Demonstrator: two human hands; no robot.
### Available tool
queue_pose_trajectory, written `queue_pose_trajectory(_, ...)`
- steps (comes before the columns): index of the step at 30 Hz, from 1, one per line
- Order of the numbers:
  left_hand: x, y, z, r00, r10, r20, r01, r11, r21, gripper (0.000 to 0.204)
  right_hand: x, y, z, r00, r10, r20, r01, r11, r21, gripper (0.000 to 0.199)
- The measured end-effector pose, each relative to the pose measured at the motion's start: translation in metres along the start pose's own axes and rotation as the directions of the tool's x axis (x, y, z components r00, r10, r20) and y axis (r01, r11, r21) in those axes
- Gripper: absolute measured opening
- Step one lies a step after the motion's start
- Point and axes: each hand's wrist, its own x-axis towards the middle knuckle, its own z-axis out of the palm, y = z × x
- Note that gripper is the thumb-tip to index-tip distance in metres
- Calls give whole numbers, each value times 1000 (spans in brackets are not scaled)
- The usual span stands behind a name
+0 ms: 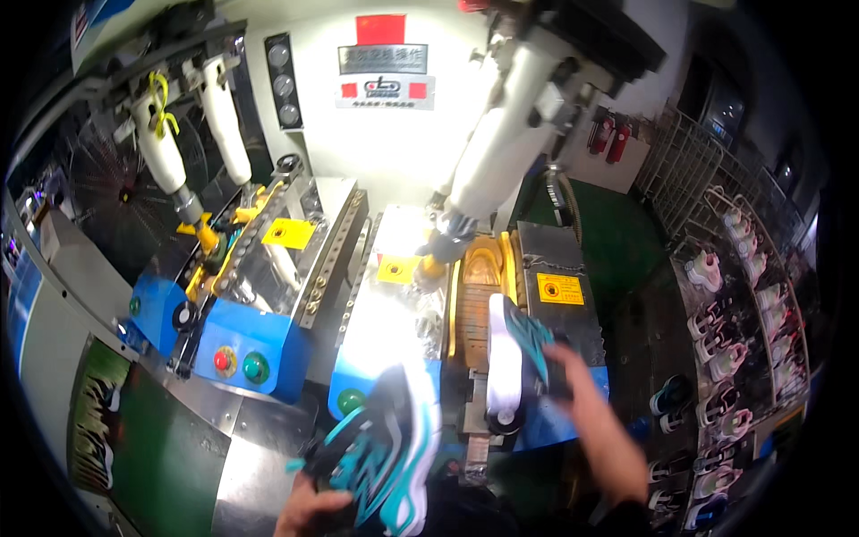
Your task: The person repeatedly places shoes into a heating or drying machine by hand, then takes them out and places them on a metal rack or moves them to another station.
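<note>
The left hand (309, 512) comes in at the lower edge with its fingers curled round the heel end of a teal and black shoe (380, 456), which points up and to the right with its white sole (419, 447) turned to the right. The right hand (564, 362) reaches in from the lower right and grips a second shoe (512, 358) by its top, teal upper to the right, white sole to the left; this shoe stands on its side just beside the yellow mould (479, 300) of the right-hand press (whether it touches the mould I cannot tell). Above the mould a white cylinder (497, 148) slants down to a dark foot just beside the mould's far end. To the left is a second press with a blue housing (246, 345) carrying a red button (221, 360) and a green button (256, 367). Well apart on the right, a wire rack (743, 295) holds rows of pale shoes.
</note>
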Motion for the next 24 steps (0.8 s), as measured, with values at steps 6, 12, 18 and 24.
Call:
queue_pose_trajectory(6, -66, -78, -87, 893, -19, -450, -75, 979, -190, 63, 219, -52, -20, 880, -456, -135, 131, 505, -853, 42)
queue_pose_trajectory(12, -90, -130, -122, 653, -131, -746, -68, 971, -230, 48, 231, 18, 5, 631, -765, 131, 212, 7, -977, 62)
queue_pose_trajectory(18, -99, -134, -144, 559, -242, -793, 7, 958, -287, 34, 202, 22, 25, 612, -791, 17, 210, 141, -968, 66)
queue_pose_trajectory(24, -72, -120, -154, 638, -266, -722, -8, 936, -351, 24, 188, 5, 33, 695, -718, -35, 118, 161, -980, 67)
